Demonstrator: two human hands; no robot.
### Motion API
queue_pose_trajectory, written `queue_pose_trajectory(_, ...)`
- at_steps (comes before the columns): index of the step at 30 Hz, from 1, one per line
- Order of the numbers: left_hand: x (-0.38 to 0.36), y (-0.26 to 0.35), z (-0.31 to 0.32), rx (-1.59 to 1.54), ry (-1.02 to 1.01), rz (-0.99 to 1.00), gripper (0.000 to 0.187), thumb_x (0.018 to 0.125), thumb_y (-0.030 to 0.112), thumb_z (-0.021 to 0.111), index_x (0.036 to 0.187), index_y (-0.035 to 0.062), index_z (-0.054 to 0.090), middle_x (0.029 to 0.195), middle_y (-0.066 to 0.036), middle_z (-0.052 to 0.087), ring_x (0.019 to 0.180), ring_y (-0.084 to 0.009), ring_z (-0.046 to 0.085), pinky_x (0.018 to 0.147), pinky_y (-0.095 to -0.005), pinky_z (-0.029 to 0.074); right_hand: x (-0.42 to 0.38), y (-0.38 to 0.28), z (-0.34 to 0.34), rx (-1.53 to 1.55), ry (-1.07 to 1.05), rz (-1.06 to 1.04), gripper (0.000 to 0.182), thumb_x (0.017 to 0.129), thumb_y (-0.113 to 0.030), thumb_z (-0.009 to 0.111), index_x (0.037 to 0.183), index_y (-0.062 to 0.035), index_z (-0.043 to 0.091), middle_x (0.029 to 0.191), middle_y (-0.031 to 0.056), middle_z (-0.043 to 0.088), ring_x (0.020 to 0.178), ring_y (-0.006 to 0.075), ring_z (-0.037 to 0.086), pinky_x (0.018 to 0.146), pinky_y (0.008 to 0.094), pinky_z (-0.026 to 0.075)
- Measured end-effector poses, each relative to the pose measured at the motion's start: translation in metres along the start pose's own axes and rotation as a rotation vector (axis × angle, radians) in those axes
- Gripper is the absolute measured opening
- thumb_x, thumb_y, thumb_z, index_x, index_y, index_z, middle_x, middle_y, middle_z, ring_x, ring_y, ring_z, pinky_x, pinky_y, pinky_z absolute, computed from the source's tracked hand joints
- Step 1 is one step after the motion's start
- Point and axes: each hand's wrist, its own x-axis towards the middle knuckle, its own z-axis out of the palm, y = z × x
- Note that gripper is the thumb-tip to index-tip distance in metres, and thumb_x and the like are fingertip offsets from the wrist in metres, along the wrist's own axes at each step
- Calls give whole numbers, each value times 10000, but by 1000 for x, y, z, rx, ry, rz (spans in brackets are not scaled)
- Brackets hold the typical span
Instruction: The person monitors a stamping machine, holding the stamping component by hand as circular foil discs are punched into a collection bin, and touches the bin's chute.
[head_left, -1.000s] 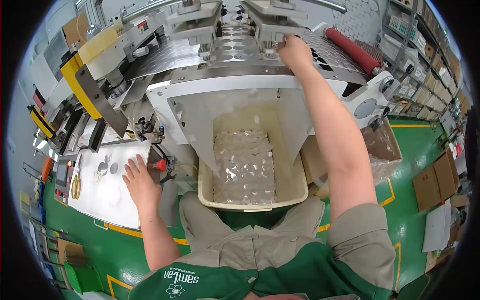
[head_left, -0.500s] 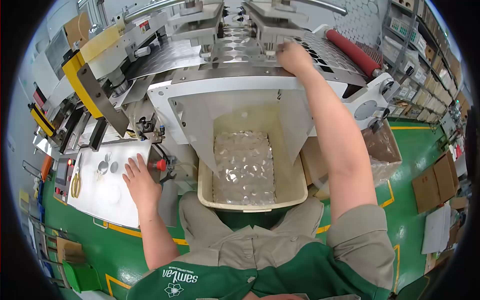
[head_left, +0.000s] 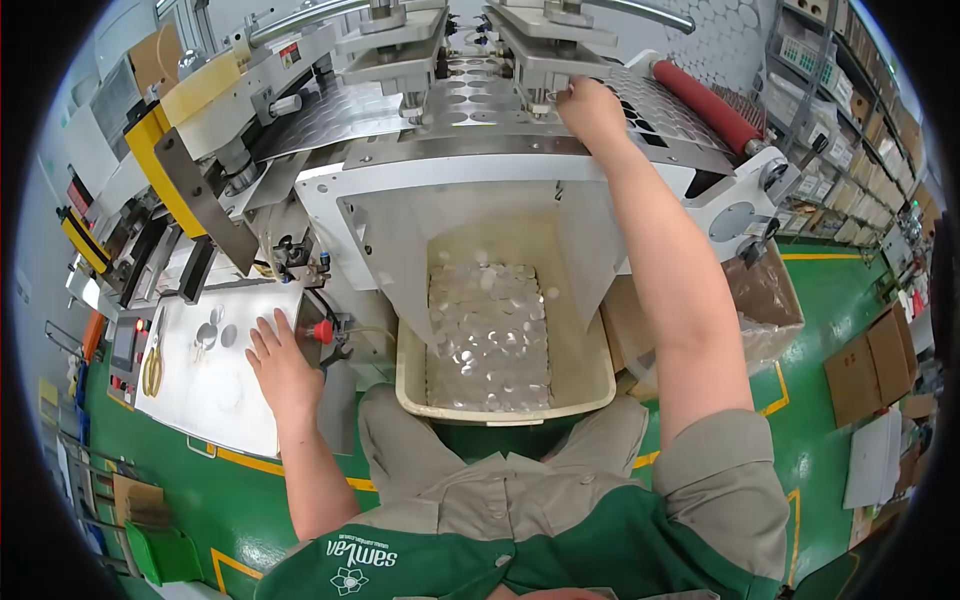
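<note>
**Right arm stretched to the punched sheet, left hand flat on the side table**

Your right arm runs long and nearly straight from the near right up to the far middle, where your right hand (head_left: 592, 112) lies on the perforated metal sheet (head_left: 660, 105) at the top of the machine (head_left: 450, 175), fingers curled at the foot of a punch head (head_left: 545, 60); you cannot tell whether they pinch anything. Your left hand (head_left: 283, 372) lies palm down, fingers spread and holding nothing, on the white side table (head_left: 215, 400) at the near left, just beside the red button (head_left: 320, 330).

Below the machine's chute, between your arms, the beige bin (head_left: 580, 385) holds a heap of shiny round discs (head_left: 490, 340). Far right of your hand is the red roller (head_left: 705, 100). Yellow-handled scissors (head_left: 152, 365) lie at the table's left edge, a few loose discs (head_left: 205, 335) nearby.
</note>
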Motion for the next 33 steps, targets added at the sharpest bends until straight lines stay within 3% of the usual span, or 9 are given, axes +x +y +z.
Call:
queue_pose_trajectory(10, 0, 1, -2, 14, -20, -5, 930, 662, 20, 689, 1483, 87, 258, 1507, -223, 290, 1405, -394, 271, 1148, -506, 224, 3, 6, 9, -28, -65, -54, 327, 870, -248, 496, 1098, -86, 665, 1033, 194, 680, 988, 371, 641, 868, 464, 492)
queue_pose_trajectory(13, -1, 1, -2, 6, -19, -4, 926, 662, 18, 688, 1482, 85, 261, 1506, -224, 290, 1406, -394, 270, 1148, -507, 223, 0, 1, 3, 57, 69, 9, 347, 862, -256, 488, 1110, -88, 663, 1056, 192, 675, 1014, 379, 632, 894, 457, 492)
queue_pose_trajectory(15, -1, 1, -2, 1, -15, -4, 928, 663, 21, 690, 1482, 86, 260, 1507, -224, 288, 1405, -393, 272, 1149, -507, 222, 0, 4, 2, -67, -110, -11, 351, 858, -259, 497, 1122, -94, 659, 1057, 186, 677, 1006, 370, 638, 894, 449, 492)
queue_pose_trajectory(19, -1, 1, -2, -3, -23, -5, 924, 668, 17, 682, 1485, 86, 255, 1507, -224, 288, 1405, -393, 271, 1151, -505, 216, 4, 3, 7, 2, 112, 14, 340, 852, -246, 505, 1121, -102, 655, 1042, 186, 682, 984, 368, 643, 899, 453, 483)
queue_pose_trajectory(22, -1, 1, -2, -1, -16, -12, 936, 659, 17, 687, 1485, 87, 253, 1506, -224, 289, 1406, -394, 268, 1155, -502, 211, 3, 4, 4, -90, -73, -48, 324, 858, -238, 507, 1103, -92, 660, 1030, 183, 684, 964, 361, 649, 875, 462, 486)
queue_pose_trajectory(25, -1, 1, 0, -15, -10, -13, 953, 650, 7, 688, 1489, 93, 246, 1511, -222, 284, 1411, -390, 263, 1158, -497, 205, 4, 7, 12, 17, 134, 3, 325, 860, -281, 510, 1080, -106, 674, 1026, 175, 687, 974, 359, 647, 876, 457, 490)
queue_pose_trajectory(27, -1, 1, -1, -12, -16, -14, 952, 649, 5, 687, 1489, 94, 246, 1512, -221, 281, 1411, -389, 262, 1158, -497, 206, 1, 8, 10, -52, -40, -95, 334, 860, -286, 512, 1069, -81, 673, 984, 188, 690, 944, 362, 655, 865, 457, 491)
queue_pose_trajectory(30, -1, 1, -2, -7, -22, -13, 942, 655, -3, 676, 1489, 92, 249, 1517, -218, 273, 1412, -388, 262, 1157, -497, 210, 3, -1, -4, -103, -69, 61, 331, 861, -277, 511, 1065, -71, 671, 1018, 185, 685, 976, 355, 647, 870, 447, 491)
queue_pose_trajectory(33, 0, 1, 1, -7, -14, -16, 932, 657, -4, 673, 1485, 89, 255, 1513, -219, 279, 1410, -390, 265, 1155, -498, 215, 2, 7, 12, -66, -35, -83, 323, 855, -258, 514, 1078, -81, 667, 992, 195, 689, 949, 364, 654, 862, 458, 495)
